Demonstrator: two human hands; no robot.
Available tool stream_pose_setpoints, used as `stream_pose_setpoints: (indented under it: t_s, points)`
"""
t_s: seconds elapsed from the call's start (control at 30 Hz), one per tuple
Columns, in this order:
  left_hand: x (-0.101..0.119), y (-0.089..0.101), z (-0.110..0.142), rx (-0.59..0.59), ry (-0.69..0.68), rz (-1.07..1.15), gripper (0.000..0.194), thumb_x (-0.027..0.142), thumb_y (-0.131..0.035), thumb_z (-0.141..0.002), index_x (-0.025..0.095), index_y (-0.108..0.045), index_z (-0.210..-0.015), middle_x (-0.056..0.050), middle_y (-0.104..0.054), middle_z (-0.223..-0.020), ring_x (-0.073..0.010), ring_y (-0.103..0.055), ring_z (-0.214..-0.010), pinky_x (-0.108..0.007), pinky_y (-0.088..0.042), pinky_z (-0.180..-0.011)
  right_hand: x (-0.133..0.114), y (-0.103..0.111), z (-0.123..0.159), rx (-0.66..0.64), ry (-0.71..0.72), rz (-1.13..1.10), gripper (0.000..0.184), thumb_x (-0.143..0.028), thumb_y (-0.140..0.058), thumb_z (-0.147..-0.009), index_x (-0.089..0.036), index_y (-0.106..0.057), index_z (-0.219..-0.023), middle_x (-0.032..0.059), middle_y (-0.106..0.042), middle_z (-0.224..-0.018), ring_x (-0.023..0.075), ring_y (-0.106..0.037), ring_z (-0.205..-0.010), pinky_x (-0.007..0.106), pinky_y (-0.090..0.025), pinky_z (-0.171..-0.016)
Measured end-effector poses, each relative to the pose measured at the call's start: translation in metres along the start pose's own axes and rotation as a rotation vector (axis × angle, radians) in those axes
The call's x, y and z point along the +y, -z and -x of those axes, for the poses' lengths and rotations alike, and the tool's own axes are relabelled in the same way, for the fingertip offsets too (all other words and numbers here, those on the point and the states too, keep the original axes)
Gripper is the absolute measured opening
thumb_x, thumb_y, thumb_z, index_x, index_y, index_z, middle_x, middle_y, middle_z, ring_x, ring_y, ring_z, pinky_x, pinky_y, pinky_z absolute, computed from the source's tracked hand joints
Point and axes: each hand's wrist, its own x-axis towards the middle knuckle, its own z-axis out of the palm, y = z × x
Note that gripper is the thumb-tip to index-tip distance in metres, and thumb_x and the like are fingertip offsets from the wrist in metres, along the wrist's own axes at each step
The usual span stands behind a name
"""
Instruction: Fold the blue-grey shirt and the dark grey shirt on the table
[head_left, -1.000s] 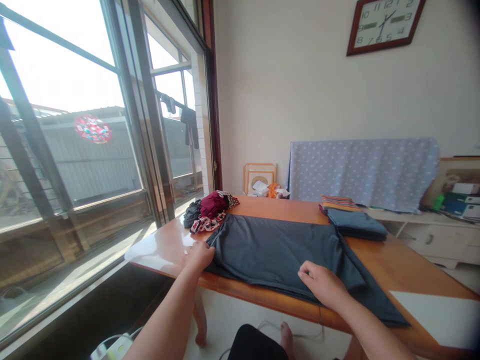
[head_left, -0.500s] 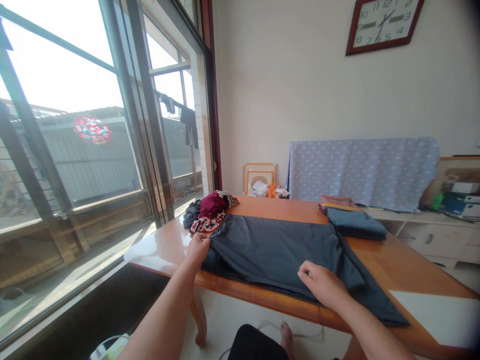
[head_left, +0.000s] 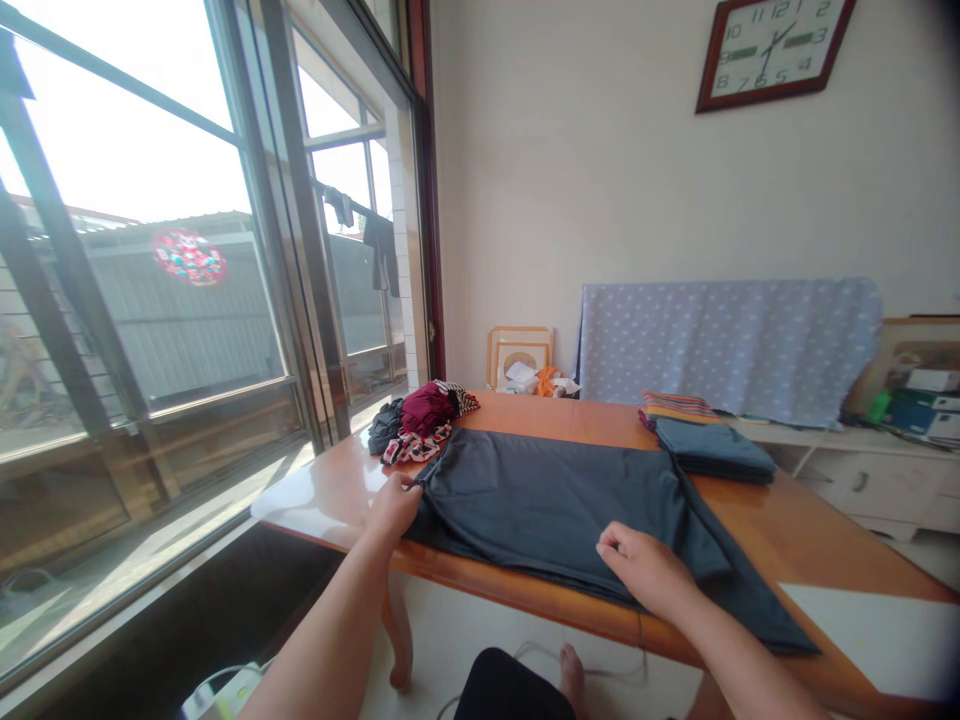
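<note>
A pair of dark trousers (head_left: 540, 500) is spread flat across the near side of the table, with one part angling down toward the front right corner. At the left end, my left hand (head_left: 397, 503) pinches the edge of the cloth between thumb and fingers. My right hand (head_left: 637, 562) rests over the front part of the trousers, its fingers curled in a loose fist. No cloth shows between those fingers.
Crumpled clothes (head_left: 424, 420) lie in a heap at the table's back left. Folded dark clothes (head_left: 712, 450) and a striped folded piece (head_left: 679, 406) are stacked at the back right. A white sheet (head_left: 862, 630) lies at the right front of the wooden table (head_left: 787, 515).
My left hand has turned slightly and shifted a little, still pinching the trousers' left edge. My right hand stays in place. The view has moved very slightly.
</note>
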Motion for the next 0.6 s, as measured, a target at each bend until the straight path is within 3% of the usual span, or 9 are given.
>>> stream_pose_setpoints:
  t_s: [0.17,0.23,0.33,0.5,0.6]
  points:
    - [0.006,0.000,0.001,0.008,0.057,-0.016,0.037,0.050,-0.043,-0.090,0.022,-0.065,-0.096,-0.014,-0.074,-0.097,-0.0337,-0.068,-0.095,-0.042,-0.047,-0.080,0.000,0.001,0.001,0.000,-0.001,-0.013,0.021,-0.041,-0.050,-0.089,-0.026,-0.065,-0.084,-0.0030,-0.062,-0.064,0.0149,-0.056,-0.062,0.025,-0.029,-0.059]
    - [0.007,0.000,0.004,0.015,0.074,-0.037,0.038,0.055,-0.048,-0.087,0.023,-0.065,-0.098,-0.013,-0.074,-0.101,-0.0353,-0.067,-0.099,-0.044,-0.046,-0.084,0.000,0.000,0.001,0.003,0.000,-0.022,0.021,-0.041,-0.051,-0.089,-0.026,-0.065,-0.085,-0.0027,-0.063,-0.066,0.0152,-0.056,-0.063,0.025,-0.030,-0.059]
    - [0.008,0.001,0.010,0.037,0.097,-0.068,0.030,0.048,-0.058,-0.082,0.024,-0.064,-0.101,-0.012,-0.074,-0.104,-0.0359,-0.066,-0.101,-0.048,-0.044,-0.089,0.001,0.000,0.001,0.005,-0.002,-0.040,0.021,-0.041,-0.052,-0.089,-0.026,-0.065,-0.085,-0.0022,-0.065,-0.068,0.0157,-0.056,-0.065,0.025,-0.030,-0.060]
    - [0.012,0.004,0.015,0.141,0.074,-0.022,0.025,0.042,-0.048,-0.089,0.027,-0.061,-0.104,-0.008,-0.074,-0.103,-0.0330,-0.066,-0.101,-0.051,-0.039,-0.095,0.001,0.001,0.002,-0.002,0.001,-0.045,0.021,-0.042,-0.053,-0.088,-0.026,-0.065,-0.084,-0.0023,-0.064,-0.066,0.0158,-0.056,-0.064,0.025,-0.030,-0.060]
    - [0.009,0.004,0.017,0.133,0.073,-0.080,0.024,0.041,-0.045,-0.089,0.028,-0.061,-0.103,-0.008,-0.073,-0.097,-0.0334,-0.066,-0.100,-0.056,-0.034,-0.097,0.000,0.002,0.002,-0.005,0.001,-0.037,0.021,-0.042,-0.052,-0.088,-0.026,-0.064,-0.083,-0.0028,-0.062,-0.064,0.0157,-0.055,-0.063,0.025,-0.029,-0.060]
